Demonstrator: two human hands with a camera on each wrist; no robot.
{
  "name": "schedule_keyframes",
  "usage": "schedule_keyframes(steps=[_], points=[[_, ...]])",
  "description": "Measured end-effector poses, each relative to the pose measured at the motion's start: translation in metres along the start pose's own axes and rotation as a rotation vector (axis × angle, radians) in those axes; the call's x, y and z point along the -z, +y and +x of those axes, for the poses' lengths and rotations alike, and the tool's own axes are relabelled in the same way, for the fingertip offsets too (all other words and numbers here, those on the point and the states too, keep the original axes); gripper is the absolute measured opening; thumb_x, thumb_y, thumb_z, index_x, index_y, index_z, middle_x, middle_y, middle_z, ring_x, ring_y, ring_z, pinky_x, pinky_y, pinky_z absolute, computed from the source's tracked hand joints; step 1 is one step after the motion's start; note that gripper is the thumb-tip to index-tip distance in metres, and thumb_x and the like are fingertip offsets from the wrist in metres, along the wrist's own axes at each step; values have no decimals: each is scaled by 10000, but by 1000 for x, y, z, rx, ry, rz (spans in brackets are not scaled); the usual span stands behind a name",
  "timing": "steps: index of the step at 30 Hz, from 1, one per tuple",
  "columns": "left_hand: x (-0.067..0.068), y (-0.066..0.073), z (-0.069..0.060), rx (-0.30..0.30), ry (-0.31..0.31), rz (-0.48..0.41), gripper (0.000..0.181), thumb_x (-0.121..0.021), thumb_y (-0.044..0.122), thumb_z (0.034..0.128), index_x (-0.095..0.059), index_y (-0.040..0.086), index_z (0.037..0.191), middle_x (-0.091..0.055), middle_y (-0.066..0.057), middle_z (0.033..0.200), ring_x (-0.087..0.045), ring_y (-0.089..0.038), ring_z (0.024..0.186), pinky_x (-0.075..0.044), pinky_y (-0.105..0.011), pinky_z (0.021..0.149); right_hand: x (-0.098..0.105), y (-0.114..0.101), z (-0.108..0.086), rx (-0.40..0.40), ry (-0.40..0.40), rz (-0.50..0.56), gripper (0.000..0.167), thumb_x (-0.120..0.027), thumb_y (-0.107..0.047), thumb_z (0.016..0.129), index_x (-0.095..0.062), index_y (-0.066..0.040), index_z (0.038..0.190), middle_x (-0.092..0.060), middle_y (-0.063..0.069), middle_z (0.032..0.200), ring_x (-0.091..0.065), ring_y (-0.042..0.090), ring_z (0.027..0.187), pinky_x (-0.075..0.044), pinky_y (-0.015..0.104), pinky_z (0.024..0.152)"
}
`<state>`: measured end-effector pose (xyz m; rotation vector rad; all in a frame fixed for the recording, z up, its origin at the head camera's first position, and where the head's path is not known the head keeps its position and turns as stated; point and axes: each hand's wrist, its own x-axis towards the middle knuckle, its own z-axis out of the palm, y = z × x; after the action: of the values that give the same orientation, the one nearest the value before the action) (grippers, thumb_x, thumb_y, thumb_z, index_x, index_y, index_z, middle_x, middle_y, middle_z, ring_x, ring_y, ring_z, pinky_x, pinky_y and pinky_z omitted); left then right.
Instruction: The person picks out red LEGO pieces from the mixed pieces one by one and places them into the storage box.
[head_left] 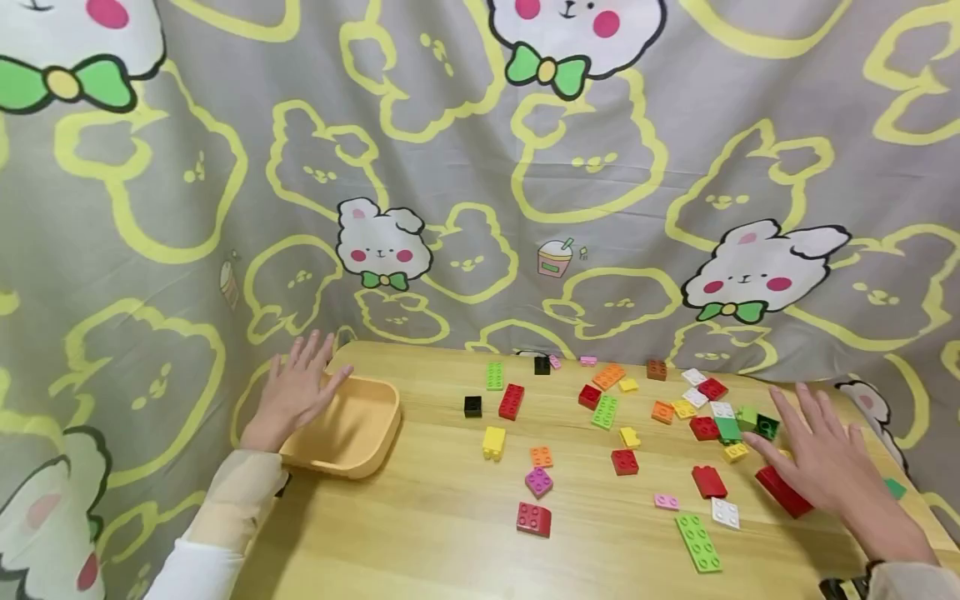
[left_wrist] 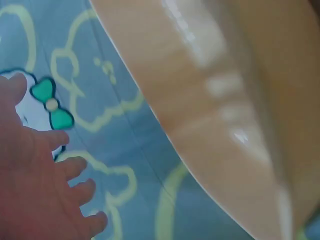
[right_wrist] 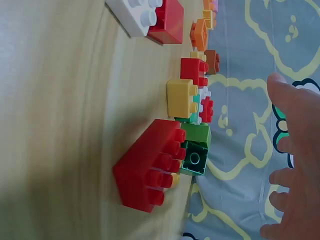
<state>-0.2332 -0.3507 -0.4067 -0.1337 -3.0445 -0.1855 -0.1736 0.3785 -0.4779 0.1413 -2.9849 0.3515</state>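
Note:
In the head view the left hand (head_left: 296, 396) is held with spread fingers over the left side of an orange-tan tray (head_left: 390, 425); it grips nothing. The left wrist view shows that hand (left_wrist: 45, 170) beside the tray's wall (left_wrist: 200, 135), apart from it. On the right, the other hand (head_left: 821, 454) hovers with spread fingers above a long red brick (head_left: 783, 490). In the right wrist view this hand (right_wrist: 300, 165) holds nothing, and the red brick (right_wrist: 150, 165) stands near a dark green brick (right_wrist: 194, 158), a yellow brick (right_wrist: 181, 98) and a light green brick (right_wrist: 196, 134).
Many loose bricks lie across the wooden table (head_left: 420, 533), among them a long lime brick (head_left: 698, 542), a red one (head_left: 533, 518), a yellow one (head_left: 493, 442) and a black one (head_left: 472, 407). A patterned grey curtain (head_left: 465, 183) hangs behind the table and along the left side.

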Motion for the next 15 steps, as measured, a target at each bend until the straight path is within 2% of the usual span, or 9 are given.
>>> schedule_keyframes(steps=[4,7,10,13,15], points=[[5,-17,-6,26,-9,2,823,-262,636,1039,-216,49,1614,-155,-271,1662,-131,-532,1508,-124,-779,1163,-6,6,-13,-38,13,-1,958,-520,-590,988,-45,-54,1625,7,390,1611,57,580,1483,-105,896,976],[6,-31,-13,18,-1,-15,739,-268,577,1062,-350,41,1565,-291,-276,1617,-253,-543,1462,-239,-766,1136,-10,11,-20,-49,34,-2,968,-555,-564,983,-84,13,1602,-40,433,1573,-69,621,1433,-178,891,948],[6,-45,-22,8,10,-72,655,-301,501,1083,-433,23,1510,-402,-285,1551,-350,-548,1404,-322,-733,1115,-14,13,-25,-63,34,6,960,-572,-536,987,-117,73,1573,-89,485,1519,-185,669,1327,-254,881,927],[9,-57,-36,31,-8,-139,648,-330,473,1086,-420,-5,1514,-413,-316,1529,-353,-562,1392,-305,-712,1142,-19,10,-24,-67,36,26,922,-600,-491,988,-170,106,1543,-178,520,1445,-257,686,1226,-293,869,918],[11,-67,-49,64,-34,-153,666,-336,468,1085,-384,-28,1528,-383,-354,1526,-329,-586,1391,-287,-710,1152,-24,3,-20,-35,56,47,872,-633,-444,982,-237,124,1513,-262,517,1382,-309,671,1166,-329,845,895]])
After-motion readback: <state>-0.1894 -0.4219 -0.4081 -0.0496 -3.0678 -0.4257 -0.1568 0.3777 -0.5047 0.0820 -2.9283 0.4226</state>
